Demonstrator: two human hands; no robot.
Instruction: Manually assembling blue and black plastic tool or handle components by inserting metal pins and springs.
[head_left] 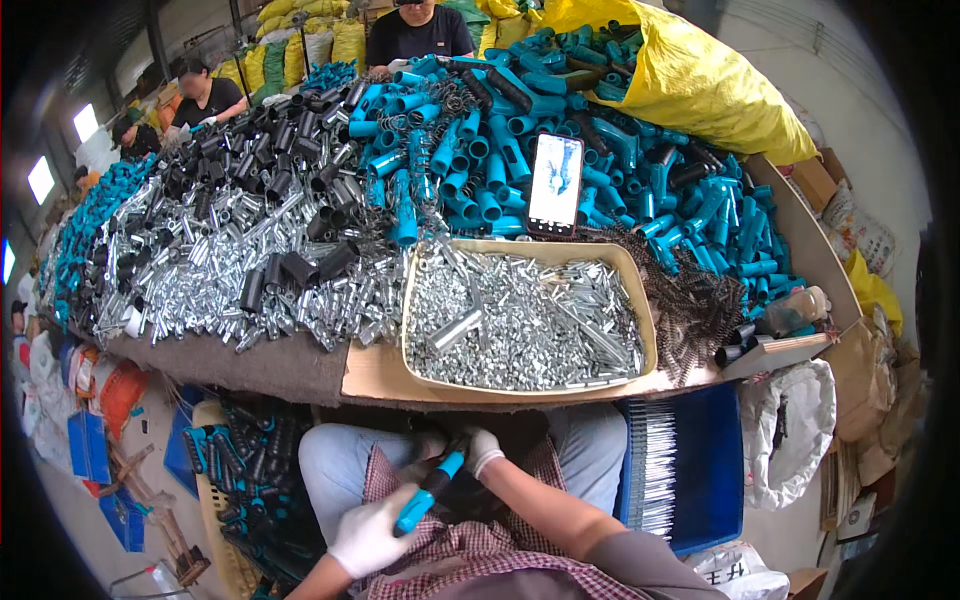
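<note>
Over my lap, a teal and black tube-shaped handle part (413, 511) is held at a slant. My left hand (368, 534), in a white glove, is wrapped round its near end. At the far end my right hand (484, 451), also gloved, has its fingers closed on the part; its fingertips are partly hidden. In front of me on the table, a cream tray (530, 388) holds many small silver metal pieces and some longer rods. A phone (555, 186) with a lit screen leans behind the tray.
Teal tubes (500, 170), black tubes (285, 150) and silver metal tubes (230, 260) heap the table. Dark springs (690, 305) lie right of the tray. A blue bin (700, 470) with metal rods stands at my right; finished-looking handles (245, 480) fill a crate at left. Other people sit beyond.
</note>
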